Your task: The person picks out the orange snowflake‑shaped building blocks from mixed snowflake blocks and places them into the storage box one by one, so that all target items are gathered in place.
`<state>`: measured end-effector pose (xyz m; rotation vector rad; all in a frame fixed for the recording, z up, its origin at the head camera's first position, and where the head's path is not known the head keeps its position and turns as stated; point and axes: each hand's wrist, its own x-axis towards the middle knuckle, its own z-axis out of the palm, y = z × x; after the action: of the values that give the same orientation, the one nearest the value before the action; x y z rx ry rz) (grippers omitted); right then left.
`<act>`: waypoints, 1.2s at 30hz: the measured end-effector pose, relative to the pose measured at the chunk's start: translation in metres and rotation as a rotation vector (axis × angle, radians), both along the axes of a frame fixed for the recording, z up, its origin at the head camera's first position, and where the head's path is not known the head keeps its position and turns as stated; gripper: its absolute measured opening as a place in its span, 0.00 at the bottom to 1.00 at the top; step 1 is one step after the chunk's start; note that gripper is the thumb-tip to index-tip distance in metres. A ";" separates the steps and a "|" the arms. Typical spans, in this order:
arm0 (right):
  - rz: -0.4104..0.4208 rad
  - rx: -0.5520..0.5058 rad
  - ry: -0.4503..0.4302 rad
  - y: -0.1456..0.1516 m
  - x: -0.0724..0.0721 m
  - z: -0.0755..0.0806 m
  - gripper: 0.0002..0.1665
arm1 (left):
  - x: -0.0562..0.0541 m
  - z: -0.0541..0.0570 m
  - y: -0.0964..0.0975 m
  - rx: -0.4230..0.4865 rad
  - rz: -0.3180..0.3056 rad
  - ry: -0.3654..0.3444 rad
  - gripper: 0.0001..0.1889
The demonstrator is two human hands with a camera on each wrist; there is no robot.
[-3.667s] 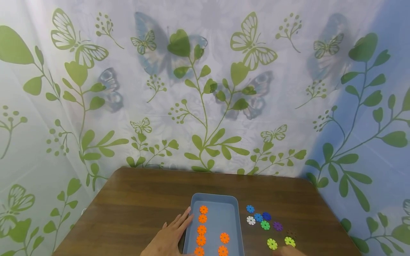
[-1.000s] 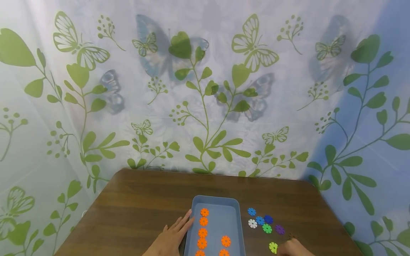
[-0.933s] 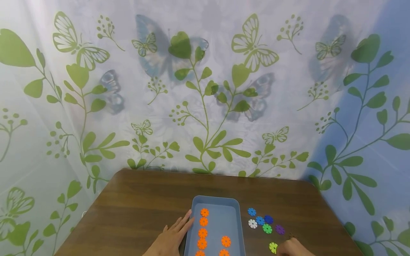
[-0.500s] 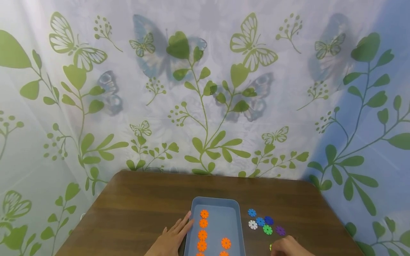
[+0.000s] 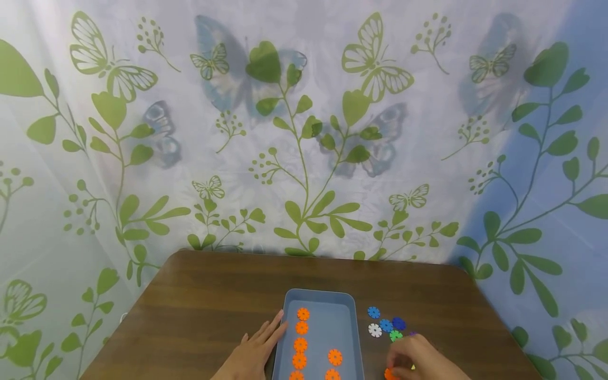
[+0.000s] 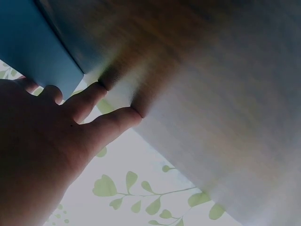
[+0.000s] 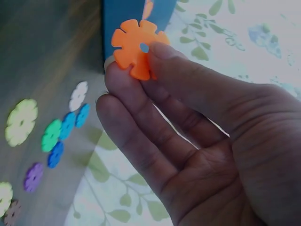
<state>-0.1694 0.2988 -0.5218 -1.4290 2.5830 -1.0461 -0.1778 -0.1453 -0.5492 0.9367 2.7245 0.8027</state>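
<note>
In the right wrist view, my right hand (image 7: 188,117) pinches an orange notched plastic disc (image 7: 134,49) between thumb and fingers. The head view shows this right hand (image 5: 418,356) low over the table, just right of the blue-grey tray (image 5: 352,316). My left hand (image 5: 254,353) rests along the tray's left side with fingers spread. Two of its fingertips touch the tabletop in the left wrist view (image 6: 89,113). Inside the tray, orange discs (image 5: 301,345) form a column on the left, and more orange discs (image 5: 334,357) lie on the right.
Right of the tray lie loose notched discs: light blue (image 5: 373,312), white (image 5: 374,330), dark blue (image 5: 399,323) and green (image 5: 396,335). Purple (image 7: 34,177), yellow-green (image 7: 21,122) and brown (image 7: 12,213) discs also lie there. A leaf-patterned curtain (image 5: 304,158) stands behind the wooden table (image 5: 218,290).
My right hand has moved left toward the tray, from over the yellow-green discs, and an orange disc now shows in its fingers. The left hand stays at the tray's side.
</note>
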 end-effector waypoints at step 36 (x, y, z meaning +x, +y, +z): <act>-0.081 -0.081 -0.069 -0.090 -0.042 0.042 0.11 | 0.000 -0.002 -0.002 0.013 -0.009 0.040 0.61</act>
<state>-0.2116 0.2086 -0.4802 -1.2885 2.5979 -1.2016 -0.1782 -0.1473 -0.5514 0.9779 2.7501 0.8095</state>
